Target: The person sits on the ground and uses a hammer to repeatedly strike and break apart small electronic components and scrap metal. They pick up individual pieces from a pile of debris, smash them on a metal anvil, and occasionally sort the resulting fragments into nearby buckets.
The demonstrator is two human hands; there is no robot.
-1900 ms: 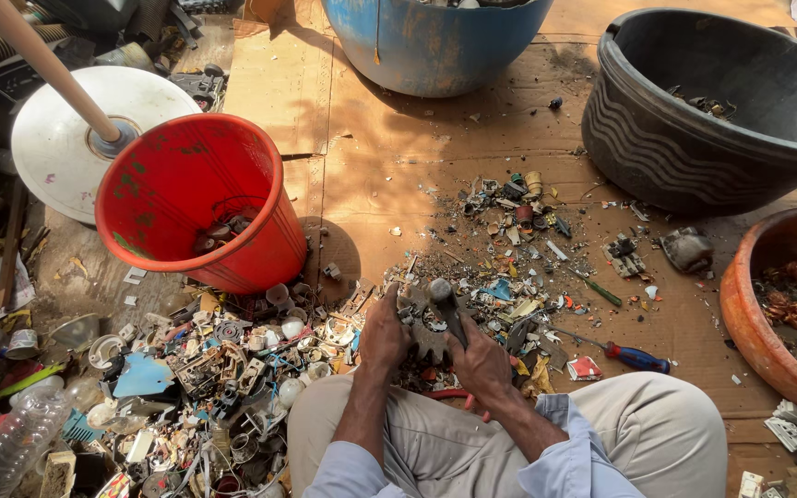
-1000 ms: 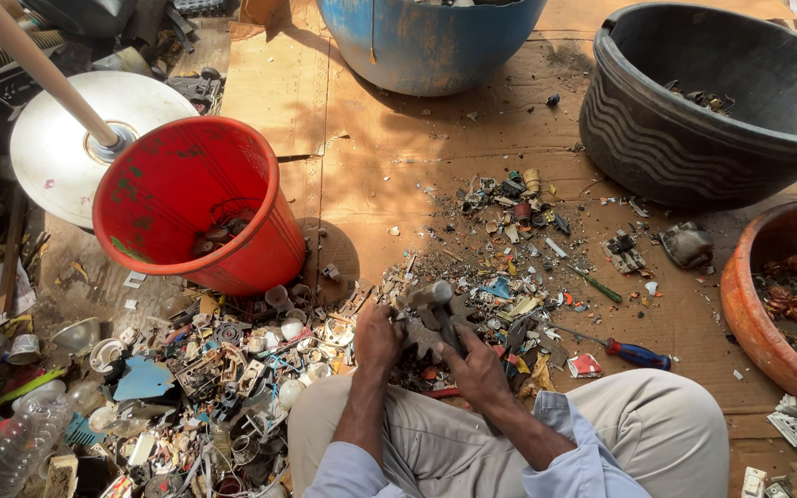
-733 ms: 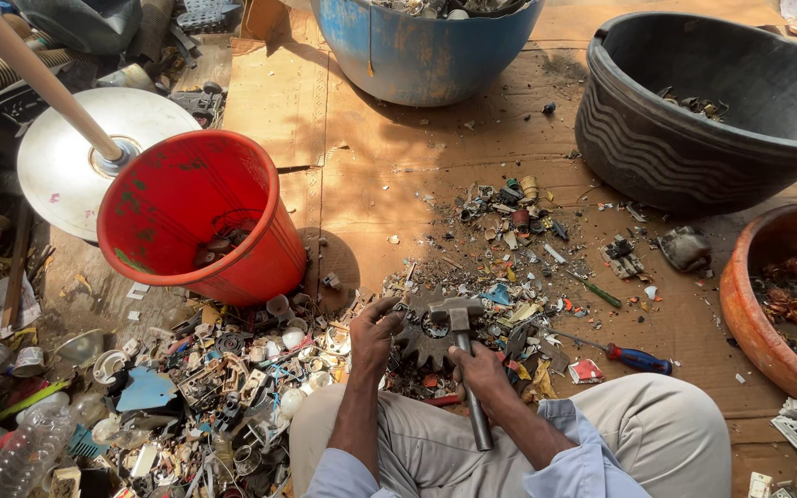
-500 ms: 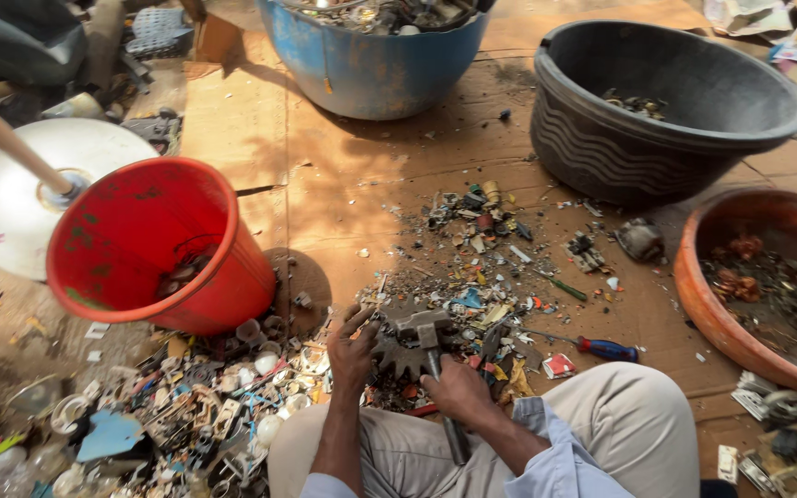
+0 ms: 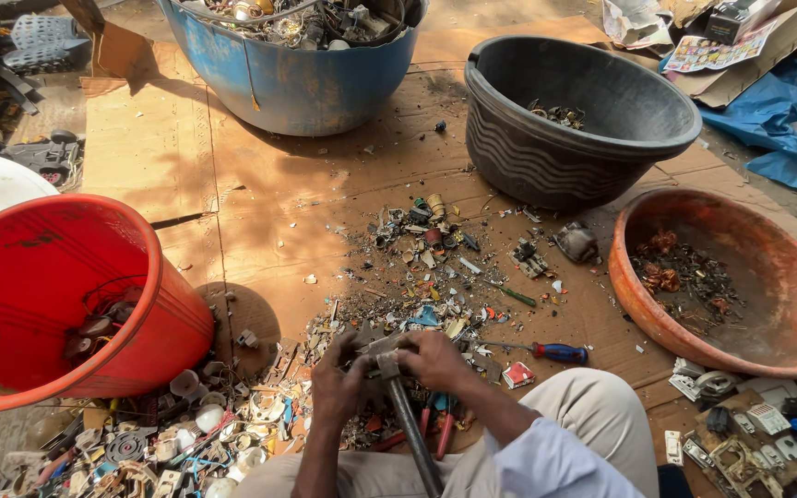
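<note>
Flattened brown cardboard covers the ground. On it stand a red bucket, a blue tub, a black basin and an orange bowl. Small scrap debris lies scattered at centre, with a red-and-blue-handled screwdriver beside it.

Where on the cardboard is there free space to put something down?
Bare cardboard lies between the blue tub and the red bucket. It is crowded in front of both hands, left hand and right hand, where the scrap pile spreads.

The single head camera is looking steeply down from above the seated person's lap, facing forward across the cardboard-covered floor; it is sitting close over the hands.
</note>
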